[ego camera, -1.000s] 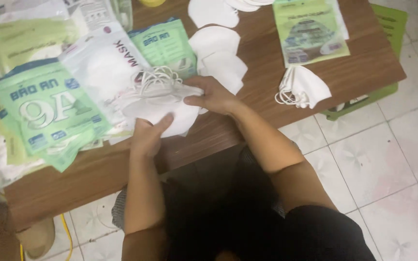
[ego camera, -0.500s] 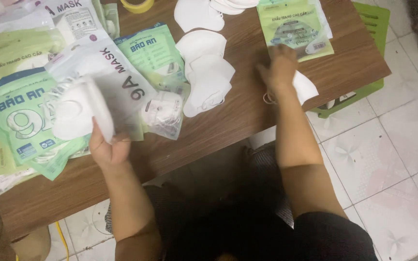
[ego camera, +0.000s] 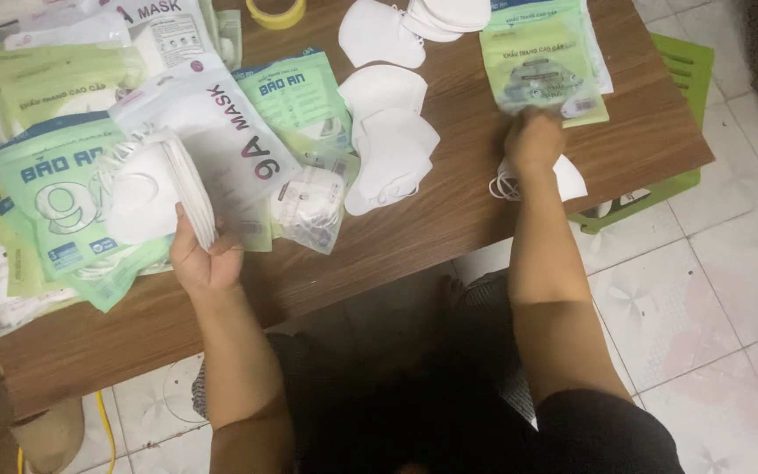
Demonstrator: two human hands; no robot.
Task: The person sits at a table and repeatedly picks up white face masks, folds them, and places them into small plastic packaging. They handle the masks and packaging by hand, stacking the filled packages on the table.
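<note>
From the head view, we see our left hand (ego camera: 206, 259) closed around a stack of white folded masks (ego camera: 155, 193) held upright above the green packets (ego camera: 54, 189) at the left of the desk (ego camera: 449, 219), while our right hand (ego camera: 532, 140) presses down on a small pile of white masks (ego camera: 569, 178) near the desk's right edge, fingers curled, though we cannot tell how many it grips. To do this well, we judge the stack wants a firm, even pinch so its edges stay aligned, and the ear loops (ego camera: 504, 187) should be gathered clear before lifting.
</note>
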